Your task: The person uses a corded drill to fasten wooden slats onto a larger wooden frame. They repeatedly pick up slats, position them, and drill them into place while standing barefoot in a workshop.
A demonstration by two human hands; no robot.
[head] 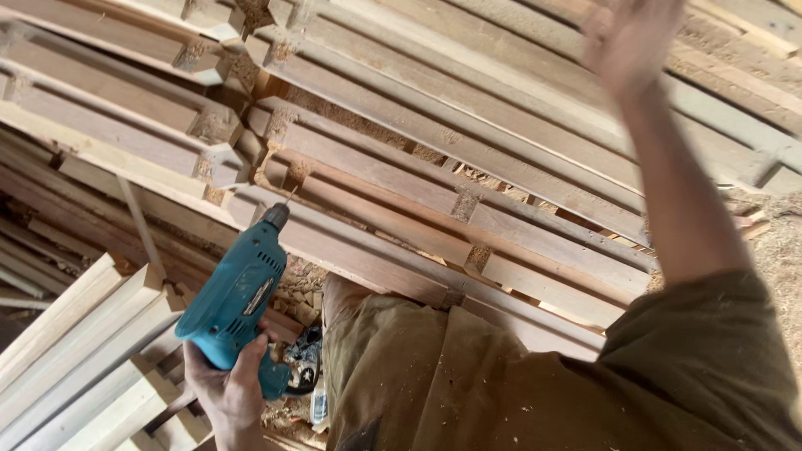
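Note:
My left hand [230,388] grips the handle of a teal electric drill [238,288] at the lower left. The drill points up and to the right, and its thin bit [291,195] meets a rail of a wooden slatted frame [434,209] made of long reddish-brown bars with notched joints. My right hand [631,42] is at the top right, blurred, fingers spread over the far slats and holding nothing. Whether it touches the wood I cannot tell. My olive sleeve [702,351] and trousers [418,376] fill the lower right.
Pale planed timber lengths [75,351] lie stacked at the lower left. More notched frames [125,108] are piled at the upper left. Sawdust [781,250] covers the right edge. A small bottle [319,405] and dark clutter sit beside my leg.

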